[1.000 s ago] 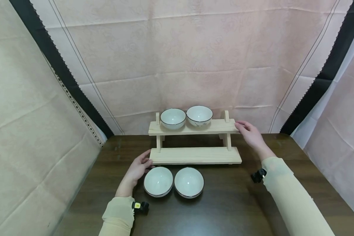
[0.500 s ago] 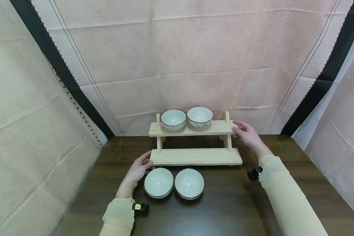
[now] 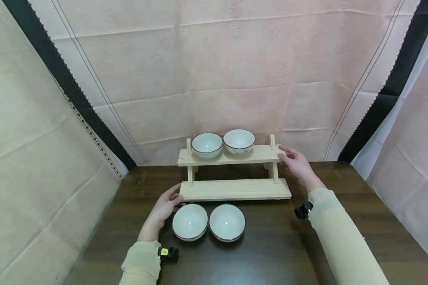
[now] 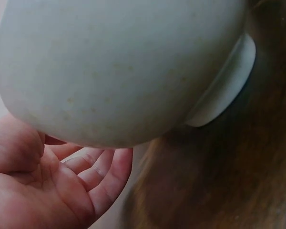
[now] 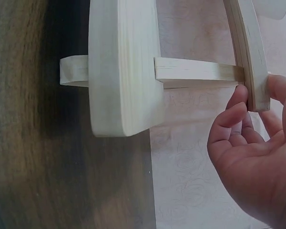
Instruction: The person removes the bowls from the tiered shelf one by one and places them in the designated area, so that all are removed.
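A two-tier wooden shelf [image 3: 235,190] of pale boards stands on the dark table. My right hand [image 3: 296,163] pinches the right end of its upper board; in the right wrist view the thumb lies on one face of that board [image 5: 257,90] and curled fingers on the other. At the left end of the lower board, my left hand [image 3: 167,204] grips the corner. A white bowl [image 4: 119,71] hides its fingertips in the left wrist view. Two dark-rimmed white bowls, a left one [image 3: 207,145] and a right one [image 3: 239,141], sit side by side on the upper board.
In front of the shelf, two more white bowls, one left [image 3: 190,222] and one right [image 3: 227,223], stand on the brown table [image 3: 264,249]. The left bowl is close beside my left hand. Pale cloth walls [image 3: 235,71] rise behind and at both sides.
My right hand has moved a little left, further over the upper board's end, and its grip there has closed. The left hand, shelf and bowls keep their places.
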